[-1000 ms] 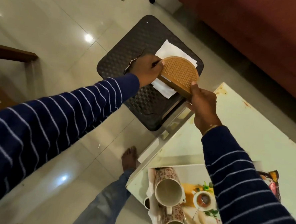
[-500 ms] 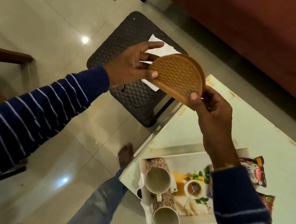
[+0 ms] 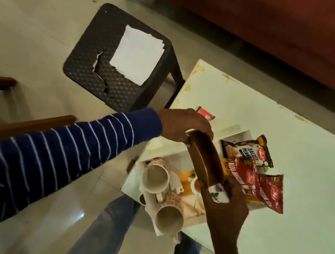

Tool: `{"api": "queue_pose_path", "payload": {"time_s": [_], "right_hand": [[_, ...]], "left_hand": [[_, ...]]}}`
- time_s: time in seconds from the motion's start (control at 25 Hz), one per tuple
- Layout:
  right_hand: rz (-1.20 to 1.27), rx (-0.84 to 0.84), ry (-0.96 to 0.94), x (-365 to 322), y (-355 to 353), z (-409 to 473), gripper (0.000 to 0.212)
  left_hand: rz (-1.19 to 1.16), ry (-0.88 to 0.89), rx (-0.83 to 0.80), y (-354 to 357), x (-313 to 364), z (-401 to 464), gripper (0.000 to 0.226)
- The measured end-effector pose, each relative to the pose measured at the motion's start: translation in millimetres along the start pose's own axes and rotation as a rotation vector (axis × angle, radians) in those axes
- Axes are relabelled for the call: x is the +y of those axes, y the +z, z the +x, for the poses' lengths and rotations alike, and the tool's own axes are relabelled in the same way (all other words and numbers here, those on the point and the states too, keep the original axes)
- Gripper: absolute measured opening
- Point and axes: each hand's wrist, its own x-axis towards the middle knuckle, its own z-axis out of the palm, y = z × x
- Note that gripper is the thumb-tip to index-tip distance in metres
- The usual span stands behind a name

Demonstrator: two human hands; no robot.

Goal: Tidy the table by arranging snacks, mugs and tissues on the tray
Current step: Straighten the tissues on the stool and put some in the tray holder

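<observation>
A brown half-round wooden tissue holder (image 3: pixel 205 160) hangs over the tray (image 3: pixel 239 132), tilted. My left hand (image 3: pixel 184 128) grips its far end and my right hand (image 3: pixel 224 203) grips its near end. Two patterned mugs (image 3: pixel 154 178) (image 3: pixel 170 218) lie on their sides at the tray's near left. Snack packets lie at the tray's right: salted peanuts (image 3: pixel 247 150) and two red packets (image 3: pixel 242 177) (image 3: pixel 270 191). A small red sachet (image 3: pixel 205 113) lies on the table beyond my left hand. White tissues (image 3: pixel 136 55) sit on the dark stool.
The dark plastic stool (image 3: pixel 99 71) with a cracked seat stands left of the pale table (image 3: pixel 281 114). A red-brown sofa (image 3: pixel 266 30) runs along the far side. Wooden chair parts (image 3: pixel 29 124) are at the left. My legs are below the table edge.
Both hands lifted the tissue holder off the tissues on the stool and carried it back over the tray. The tissues stayed on the stool.
</observation>
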Motion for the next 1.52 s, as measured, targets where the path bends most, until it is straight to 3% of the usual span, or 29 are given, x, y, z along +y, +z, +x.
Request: {"api": "queue_pose_path", "payload": {"time_s": [0.24, 0.84, 0.92, 1.08, 1.2, 1.28, 1.36, 1.52], "right_hand": [[0.067, 0.003, 0.178, 74.4, 5.8, -18.1, 0.051], [0.032, -0.096, 0.081, 114.8, 38.3, -25.1, 0.055], [0.027, -0.110, 0.074, 113.8, 37.5, -25.2, 0.058], [0.024, -0.127, 0.096, 102.0, 20.9, -29.5, 0.080], [-0.012, 0.104, -0.077, 75.4, 5.7, -34.8, 0.074], [0.033, 0.213, -0.143, 44.2, 2.5, -28.8, 0.062], [0.093, 0.210, -0.210, 3.2, 8.4, -12.6, 0.050], [0.233, 0.029, -0.280, -80.6, 46.9, 35.8, 0.039]], "left_hand": [[0.009, 0.006, -0.094, 61.8, 24.2, 30.9, 0.052], [0.104, -0.043, -0.123, 103.9, 19.0, 24.4, 0.043], [0.114, -0.041, -0.112, 104.8, 17.4, 24.4, 0.049], [0.165, -0.080, -0.120, 99.9, 9.7, 8.6, 0.083], [0.088, -0.047, 0.024, 82.5, 0.1, -20.0, 0.081], [-0.013, -0.129, 0.101, 61.4, -8.5, -45.6, 0.069], [-0.074, -0.235, 0.286, 38.9, -22.5, -73.5, 0.055], [-0.188, -0.487, 0.847, -3.7, -65.1, -120.8, 0.030]]}}
